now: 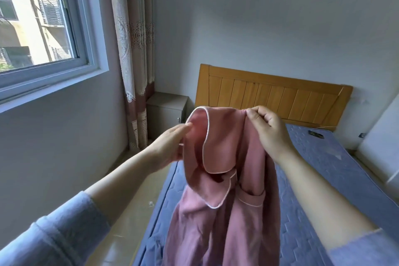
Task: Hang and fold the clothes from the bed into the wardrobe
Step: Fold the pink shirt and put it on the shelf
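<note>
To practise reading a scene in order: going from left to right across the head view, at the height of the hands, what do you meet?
Window → curtain → left hand → pink pyjama top → right hand.

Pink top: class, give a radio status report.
Left hand and right hand both grip pink top, held up over bed. Nothing in the way.
</note>
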Demonstrator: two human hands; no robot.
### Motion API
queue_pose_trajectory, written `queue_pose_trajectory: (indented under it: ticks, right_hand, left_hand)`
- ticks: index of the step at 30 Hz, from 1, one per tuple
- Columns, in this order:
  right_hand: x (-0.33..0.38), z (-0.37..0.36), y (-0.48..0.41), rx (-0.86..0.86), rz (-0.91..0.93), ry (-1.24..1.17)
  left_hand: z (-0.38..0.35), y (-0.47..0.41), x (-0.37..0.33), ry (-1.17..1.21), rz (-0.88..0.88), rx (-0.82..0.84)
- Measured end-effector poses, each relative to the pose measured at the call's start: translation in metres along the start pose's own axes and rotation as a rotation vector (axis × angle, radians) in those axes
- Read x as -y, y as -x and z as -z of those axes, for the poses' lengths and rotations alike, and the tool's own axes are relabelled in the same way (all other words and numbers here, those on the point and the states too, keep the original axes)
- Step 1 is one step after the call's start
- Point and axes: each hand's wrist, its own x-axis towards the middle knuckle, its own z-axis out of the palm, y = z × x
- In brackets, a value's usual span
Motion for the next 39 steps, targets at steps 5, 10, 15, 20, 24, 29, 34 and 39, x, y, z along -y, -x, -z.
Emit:
queue_pose_trajectory:
  ticks: [5, 10, 15, 20, 24, 29, 34, 39]
  right_hand:
    - [0.006, 0.019, -0.012, -0.041, 0.014, -0.036]
    - [0.011, 0.029, -0.016, -0.037, 0.027, -0.026]
    - [0.009, 0.032, -0.014, -0.043, 0.026, -0.019]
    - [0.005, 0.052, -0.011, -0.116, -0.015, -0.082]
    - [0.003, 0.073, -0.013, -0.119, -0.008, -0.095]
    - [0.004, 0.081, -0.019, -0.102, 0.004, -0.101]
    - [0.006, 0.083, -0.027, -0.072, 0.024, -0.076]
    - [0.007, 0.08, -0.029, -0.056, 0.026, -0.09]
  left_hand:
    - [0.002, -0.001, 0.033, 0.132, 0.113, 0.217]
    - [-0.022, -0.002, 0.043, 0.195, 0.037, 0.329]
    - [-0.074, -0.001, 0.035, 0.016, -0.047, 0.414]
    - [-0.088, -0.009, 0.033, -0.197, -0.205, 0.217]
    - [-0.053, -0.025, 0.043, -0.254, -0.24, 0.031]
    - [-0.034, -0.033, 0.049, -0.137, -0.138, 0.001]
    - [-0.027, -0.032, 0.046, -0.304, -0.169, -0.015]
    - [-0.048, -0.035, 0.042, -0.212, -0.059, 0.302]
